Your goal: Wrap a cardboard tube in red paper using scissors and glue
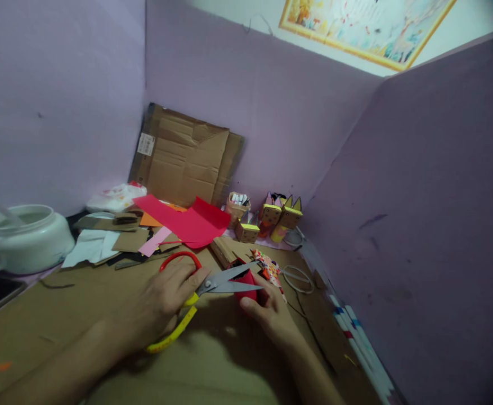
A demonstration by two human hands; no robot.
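My left hand [166,295] is closed round the handles of a pair of scissors [219,279], one handle red and the other yellow. Their blades stand apart and point right, crossing the near side of a small red paper-covered piece [245,286]. That piece sits in my right hand [269,309], thumb in front and fingers behind. Its top looks dark and hollow; whether a blade is cutting into it I cannot tell. Just beyond my right hand lies a colourful dotted piece [267,264].
Red paper [196,224] and cardboard scraps [130,241] lie beyond my hands. A white pot [29,239] stands at left. Small cardboard figures [286,221] and a cup of markers [238,207] are at the back. Cardboard sheets [187,154] lean on the wall. White tubes [362,340] lie right.
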